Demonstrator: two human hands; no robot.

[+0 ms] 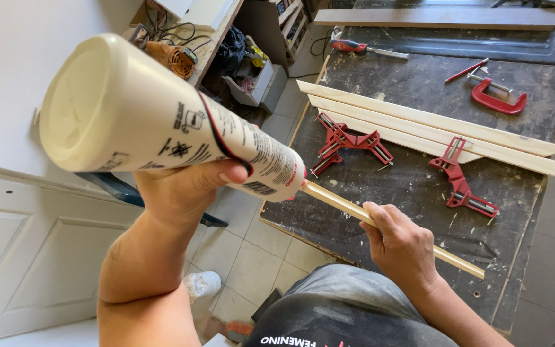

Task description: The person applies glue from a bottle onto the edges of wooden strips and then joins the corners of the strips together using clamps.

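My left hand (184, 189) grips a large cream glue bottle (155, 119), tipped so that its red nozzle touches the near end of a thin wooden strip (342, 202). My right hand (399, 241) is closed around that strip at its middle and holds it slanted above the dark workbench (419, 186). The strip's far end pokes out past my right hand toward the lower right.
On the bench lie three long mitred wooden strips (431, 125), two red corner clamps (351, 141) (460, 183), a red C-clamp (497, 99), a red pencil (465, 71) and a red-handled tool (354, 46). A white cabinet (27, 244) stands left; tiled floor below.
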